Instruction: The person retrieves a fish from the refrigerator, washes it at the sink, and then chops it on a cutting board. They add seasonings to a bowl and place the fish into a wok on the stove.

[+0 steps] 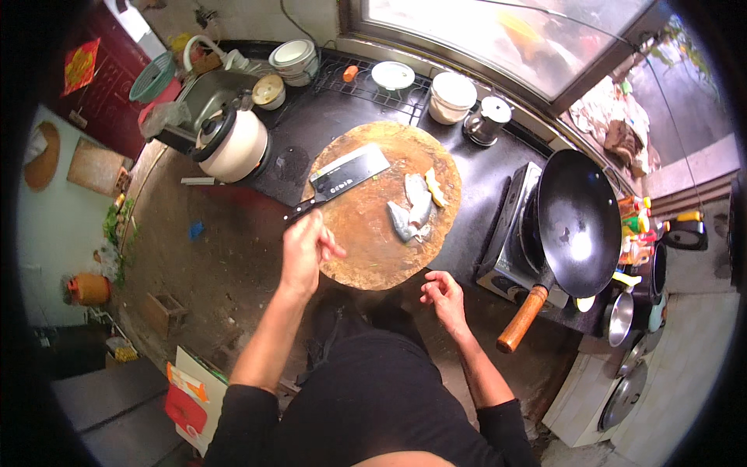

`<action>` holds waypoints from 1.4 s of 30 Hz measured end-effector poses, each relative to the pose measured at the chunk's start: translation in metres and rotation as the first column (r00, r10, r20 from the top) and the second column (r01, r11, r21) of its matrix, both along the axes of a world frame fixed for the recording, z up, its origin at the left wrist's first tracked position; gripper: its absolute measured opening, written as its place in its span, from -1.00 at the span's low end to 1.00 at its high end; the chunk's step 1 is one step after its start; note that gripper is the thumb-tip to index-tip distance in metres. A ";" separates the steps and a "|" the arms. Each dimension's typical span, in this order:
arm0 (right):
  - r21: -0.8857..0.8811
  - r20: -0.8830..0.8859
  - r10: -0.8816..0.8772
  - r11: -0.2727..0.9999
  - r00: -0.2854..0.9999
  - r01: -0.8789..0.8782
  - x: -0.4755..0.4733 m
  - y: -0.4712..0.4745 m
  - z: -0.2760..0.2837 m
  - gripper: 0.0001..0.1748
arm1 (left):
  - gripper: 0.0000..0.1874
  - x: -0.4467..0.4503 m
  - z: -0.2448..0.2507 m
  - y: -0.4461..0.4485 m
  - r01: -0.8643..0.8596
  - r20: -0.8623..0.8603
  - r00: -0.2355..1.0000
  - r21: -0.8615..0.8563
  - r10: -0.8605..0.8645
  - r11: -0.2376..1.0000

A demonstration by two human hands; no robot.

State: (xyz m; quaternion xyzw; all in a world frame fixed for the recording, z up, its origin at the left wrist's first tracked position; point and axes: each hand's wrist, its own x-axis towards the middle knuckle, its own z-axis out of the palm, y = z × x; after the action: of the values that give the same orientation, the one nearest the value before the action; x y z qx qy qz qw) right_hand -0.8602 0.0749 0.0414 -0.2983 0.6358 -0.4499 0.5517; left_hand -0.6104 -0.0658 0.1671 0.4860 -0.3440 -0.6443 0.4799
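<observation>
A round wooden chopping board (362, 233) lies before me at the counter's front edge. Flat on its left half rests a cleaver (350, 171), its black handle reaching past the rim toward me. My left hand (304, 248) is just below that handle, fingers loosely curled, with nothing seen in it. On the board's right side are pieces of grey-skinned fish (417, 201) beside a yellow piece (434, 187), perhaps ginger. My right hand (444, 296) hovers off the board's lower right edge, empty, its fingers bent and apart.
A black wok (578, 233) sits on a gas stove (508, 245) at right, its wooden handle (523, 318) jutting toward me. At left stand a kettle (236, 143) and a sink (219, 99). Stacked bowls (293, 58), a lidded container (451, 96) and a metal pot (489, 121) line the back.
</observation>
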 end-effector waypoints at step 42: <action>0.119 -0.245 -0.675 0.692 0.696 0.712 -0.029 0.168 -0.038 -0.82 | -0.58 -0.341 -0.183 -0.288 0.524 0.509 0.746 -0.050 -0.430 0.850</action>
State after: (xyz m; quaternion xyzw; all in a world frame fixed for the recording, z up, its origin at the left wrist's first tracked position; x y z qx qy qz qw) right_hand -0.8895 0.2433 0.0034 -0.0163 0.7915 -0.5281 0.3072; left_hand -0.9518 -0.3534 -0.0161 0.4770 -0.6246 -0.5690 0.2419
